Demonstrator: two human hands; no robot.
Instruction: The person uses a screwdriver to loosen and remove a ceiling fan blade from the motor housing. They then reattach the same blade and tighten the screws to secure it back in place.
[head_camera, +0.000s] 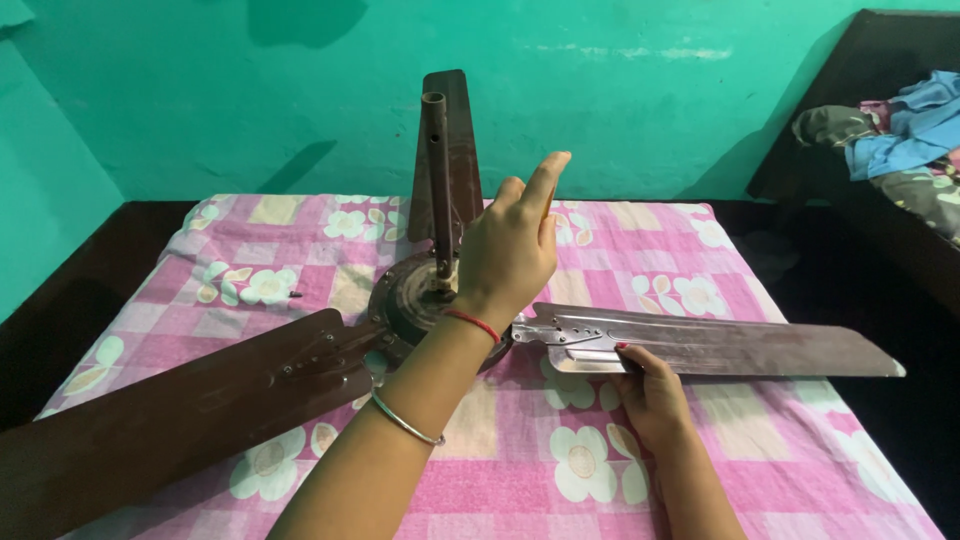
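In the middle of the frame, the right hand is gripping the fan blade to steady it, while the open left hand is hovering over the fan motor.

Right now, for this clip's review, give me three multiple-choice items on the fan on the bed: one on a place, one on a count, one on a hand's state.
1. Where does the ceiling fan lie?
A. on the pink floral cloth
B. on bare floor
C. on a wall hook

2. How many fan blades show?
A. one
B. three
C. five

3. What is the right hand doing?
A. hanging free
B. gripping the right blade near its bracket
C. holding a cup

Answers: 1 A, the cloth spreads under the hub; 2 B, one blade left, one back, one right; 3 B, its fingers curl over the blade's edge, while the left hand is raised over the hub.
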